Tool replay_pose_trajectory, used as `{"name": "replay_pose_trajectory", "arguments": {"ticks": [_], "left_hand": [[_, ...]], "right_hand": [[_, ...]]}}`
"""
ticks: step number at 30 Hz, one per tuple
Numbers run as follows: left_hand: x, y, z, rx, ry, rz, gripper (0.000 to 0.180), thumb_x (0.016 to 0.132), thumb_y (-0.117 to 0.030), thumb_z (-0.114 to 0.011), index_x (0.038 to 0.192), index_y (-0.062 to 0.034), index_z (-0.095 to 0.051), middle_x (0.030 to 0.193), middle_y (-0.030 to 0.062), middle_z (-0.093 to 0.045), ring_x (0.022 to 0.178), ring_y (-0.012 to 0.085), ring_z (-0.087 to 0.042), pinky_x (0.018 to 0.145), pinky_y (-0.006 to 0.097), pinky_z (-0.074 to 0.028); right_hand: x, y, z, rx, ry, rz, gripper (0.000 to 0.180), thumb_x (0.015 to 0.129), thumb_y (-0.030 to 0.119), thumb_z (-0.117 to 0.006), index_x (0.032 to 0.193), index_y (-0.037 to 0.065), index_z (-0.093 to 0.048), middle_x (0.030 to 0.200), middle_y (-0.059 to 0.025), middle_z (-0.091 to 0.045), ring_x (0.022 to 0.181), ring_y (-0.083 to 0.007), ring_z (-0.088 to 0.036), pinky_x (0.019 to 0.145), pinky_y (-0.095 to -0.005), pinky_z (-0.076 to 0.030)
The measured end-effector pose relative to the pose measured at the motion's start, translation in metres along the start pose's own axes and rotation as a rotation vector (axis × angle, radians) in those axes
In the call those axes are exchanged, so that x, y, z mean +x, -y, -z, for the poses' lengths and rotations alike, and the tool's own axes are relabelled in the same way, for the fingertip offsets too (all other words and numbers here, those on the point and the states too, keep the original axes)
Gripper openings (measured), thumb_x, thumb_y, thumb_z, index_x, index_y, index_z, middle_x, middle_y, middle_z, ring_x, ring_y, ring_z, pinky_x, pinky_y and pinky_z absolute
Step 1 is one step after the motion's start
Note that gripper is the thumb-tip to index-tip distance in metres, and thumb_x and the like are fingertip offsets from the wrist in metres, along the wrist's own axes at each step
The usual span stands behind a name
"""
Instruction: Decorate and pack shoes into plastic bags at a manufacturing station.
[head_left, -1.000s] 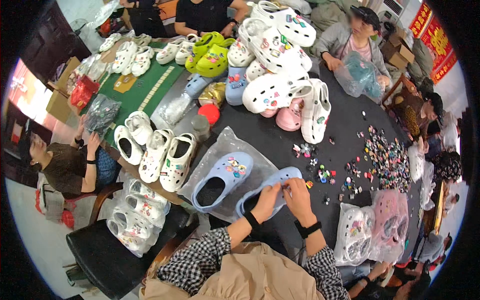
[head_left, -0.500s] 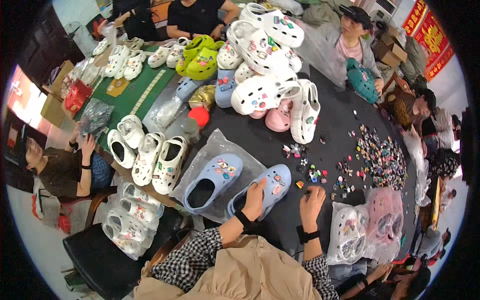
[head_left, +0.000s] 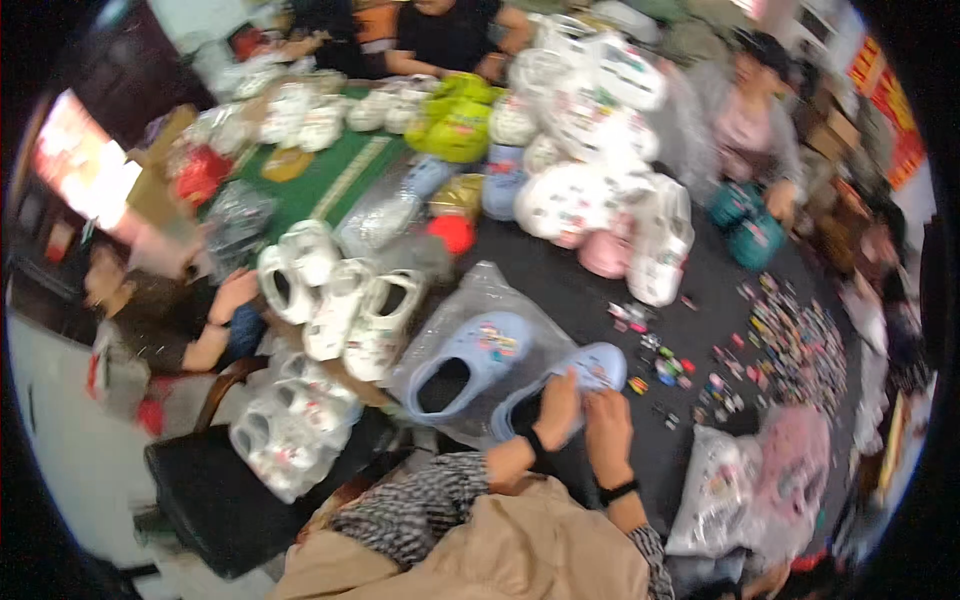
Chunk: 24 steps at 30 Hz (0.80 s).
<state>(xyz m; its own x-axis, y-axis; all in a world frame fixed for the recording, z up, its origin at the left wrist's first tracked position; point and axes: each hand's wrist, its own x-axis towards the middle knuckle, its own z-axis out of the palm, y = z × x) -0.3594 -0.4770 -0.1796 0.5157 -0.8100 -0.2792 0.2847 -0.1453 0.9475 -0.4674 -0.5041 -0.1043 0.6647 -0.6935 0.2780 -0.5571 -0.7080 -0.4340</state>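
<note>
At lower centre, the left hand (head_left: pixel 556 409) and right hand (head_left: pixel 608 433) close on a smooth, rounded pale blue foam clog (head_left: pixel 590 368), toe pointing upper right, on crinkled clear plastic (head_left: pixel 470 292).

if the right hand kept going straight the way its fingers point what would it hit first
Probably the toe of the pale blue foam clog, which the right hand already touches or nearly touches. Beyond that lie small coloured shoe charms on the dark table; blur hides the exact contact.

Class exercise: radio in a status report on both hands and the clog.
Left hand and right hand both on the nearer light blue clog. Clog lies on clear plastic bag. Loose charms right of it.
</note>
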Motion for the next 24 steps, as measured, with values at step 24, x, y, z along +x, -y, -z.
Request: {"name": "replay_pose_trajectory", "arguments": {"ticks": [24], "left_hand": [[0.013, -0.02, -0.021, -0.098, 0.155, 0.314, 0.042, 0.091, -0.03, -0.047, 0.103, 0.008, -0.059, 0.098, 0.0133, -0.062, 0.084, 0.019, -0.055, 0.072, 0.035, -0.044]], "right_hand": [[0.003, -0.045, -0.028, -0.108, -0.094, -0.083, 0.044, 0.085, 0.0, -0.055, 0.128, 0.001, -0.049, 0.125, -0.0207, -0.049, 0.116, -0.0376, -0.046, 0.1, -0.0427, -0.035]]}}
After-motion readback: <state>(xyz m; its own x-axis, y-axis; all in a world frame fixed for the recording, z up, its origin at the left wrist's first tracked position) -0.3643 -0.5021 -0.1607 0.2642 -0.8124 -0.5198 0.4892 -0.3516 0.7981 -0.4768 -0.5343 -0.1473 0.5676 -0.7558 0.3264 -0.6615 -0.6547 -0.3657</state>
